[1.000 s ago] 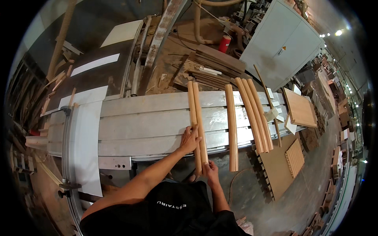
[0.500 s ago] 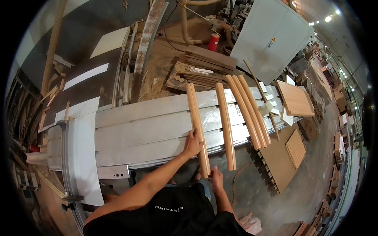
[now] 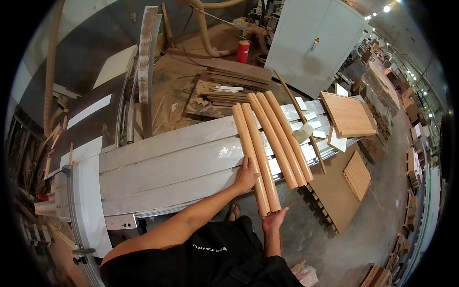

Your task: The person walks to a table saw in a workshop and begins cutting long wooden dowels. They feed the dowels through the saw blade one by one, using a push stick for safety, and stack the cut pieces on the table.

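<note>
Lengths of rounded wood (image 3: 256, 143) have been drawn together: half a second ago the leftmost lay well apart from its neighbour, and now the two lie side by side as a pair, so the work in hand seems to have reached a closer grouping. They slant across the grey metal desk (image 3: 167, 153), near ends jutting past its edge. Five lengths can be counted, two in the pair and three in the set (image 3: 279, 138) just to the right; whether any is stacked beneath, I cannot tell. The hands are apart: the left hand (image 3: 246, 175) lies on the pair's outer length, and the right hand (image 3: 274, 221) is at the pair's near ends, palm up; how firmly either grips cannot be told. Beyond are one thin stick (image 3: 299, 117), one flat wooden panel (image 3: 348, 115), one red extinguisher (image 3: 243, 51) and one pale cabinet (image 3: 315, 33).
</note>
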{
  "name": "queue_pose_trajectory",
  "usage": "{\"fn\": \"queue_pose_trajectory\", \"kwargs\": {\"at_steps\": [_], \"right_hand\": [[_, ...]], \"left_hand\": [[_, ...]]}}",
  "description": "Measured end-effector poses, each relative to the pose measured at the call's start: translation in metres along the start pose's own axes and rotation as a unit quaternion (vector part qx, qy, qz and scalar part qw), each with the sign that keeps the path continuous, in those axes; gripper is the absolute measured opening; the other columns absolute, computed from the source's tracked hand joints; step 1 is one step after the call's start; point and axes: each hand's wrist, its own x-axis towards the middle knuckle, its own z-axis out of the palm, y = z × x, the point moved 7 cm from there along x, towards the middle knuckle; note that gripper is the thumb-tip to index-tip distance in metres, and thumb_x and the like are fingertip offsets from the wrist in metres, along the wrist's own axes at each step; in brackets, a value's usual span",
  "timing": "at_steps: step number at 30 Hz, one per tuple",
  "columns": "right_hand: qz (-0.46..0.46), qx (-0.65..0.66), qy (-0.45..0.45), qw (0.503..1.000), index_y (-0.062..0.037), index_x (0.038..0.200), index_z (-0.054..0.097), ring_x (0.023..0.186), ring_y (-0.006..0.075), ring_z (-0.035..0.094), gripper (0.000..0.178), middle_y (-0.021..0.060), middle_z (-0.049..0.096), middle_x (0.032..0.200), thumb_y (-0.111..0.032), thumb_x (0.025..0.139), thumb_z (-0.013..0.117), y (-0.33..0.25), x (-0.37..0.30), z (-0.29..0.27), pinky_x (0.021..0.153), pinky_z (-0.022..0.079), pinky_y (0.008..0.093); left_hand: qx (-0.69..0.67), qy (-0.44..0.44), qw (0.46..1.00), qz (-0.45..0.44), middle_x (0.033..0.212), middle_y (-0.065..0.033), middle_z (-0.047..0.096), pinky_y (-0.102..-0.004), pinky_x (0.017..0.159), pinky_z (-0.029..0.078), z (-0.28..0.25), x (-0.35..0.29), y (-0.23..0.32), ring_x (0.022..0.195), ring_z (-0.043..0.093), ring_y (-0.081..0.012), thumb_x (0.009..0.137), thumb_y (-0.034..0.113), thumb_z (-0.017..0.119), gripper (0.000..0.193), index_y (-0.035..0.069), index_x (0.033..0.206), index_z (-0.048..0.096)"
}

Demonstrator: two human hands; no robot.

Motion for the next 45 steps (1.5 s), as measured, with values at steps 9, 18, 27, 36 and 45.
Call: {"fn": "queue_pose_trajectory", "kwargs": {"at_steps": [9,18,27,36,45], "right_hand": [[-0.085,0.077,-0.019,0.993,-0.0022,0.149,0.036,0.132,0.0312,0.048,0.081,0.0154,0.046,0.148,-0.067,0.101,0.029,-0.051,0.054,0.012,0.111,0.037,0.0461],[-0.165,-0.125,-0.134,0.969,-0.0066,0.153,0.028,0.137,0.0301,0.042,0.079,0.0146,0.04,0.152,-0.066,0.101,0.028,-0.058,0.098,0.018,0.114,0.033,0.0446],[-0.183,-0.138,0.214,0.95,-0.0108,0.158,0.019,0.144,0.033,0.031,0.088,0.0129,0.023,0.162,-0.073,0.097,0.032,-0.114,0.112,-0.028,0.117,0.026,0.0512],[-0.157,0.062,0.14,0.976,-0.0109,0.157,0.017,0.134,0.0361,0.045,0.08,0.0161,0.035,0.154,-0.066,0.1,0.029,-0.164,0.093,0.063,0.113,0.039,0.0514],[-0.491,-0.396,0.21,0.747,0.007,0.137,0.049,0.123,0.042,0.052,0.058,0.0265,0.05,0.139,-0.032,0.097,0.062,-0.228,0.152,0.037,0.107,0.041,0.0481]], "left_hand": [[0.036,0.013,0.999,-0.023,0.155,-0.0329,0.022,-0.0571,0.111,0.034,0.021,0.04,0.015,0.134,0.039,-0.0491,0.085,0.025,0.069,0.083,-0.008,0.148,0.027],[0.106,0.016,0.992,-0.073,0.158,-0.023,0.024,-0.061,0.106,0.031,0.007,0.069,0.015,0.135,0.038,-0.0411,0.085,0.031,0.069,0.081,-0.004,0.149,0.033],[0.099,0.035,0.992,-0.072,0.161,-0.0225,0.021,-0.0603,0.111,0.025,-0.005,0.084,-0.006,0.145,0.027,-0.0382,0.084,0.038,0.071,0.088,0.003,0.153,0.028],[0.092,-0.048,0.992,-0.072,0.165,-0.0228,0.003,-0.062,0.118,0.01,0.0,0.094,-0.005,0.153,0.009,-0.035,0.089,0.04,0.065,0.095,0.005,0.159,0.009],[0.056,-0.038,0.996,-0.054,0.165,-0.0237,0.005,-0.0611,0.119,0.011,-0.001,0.1,-0.016,0.153,0.009,-0.0359,0.091,0.04,0.063,0.094,0.004,0.158,0.009]]}}
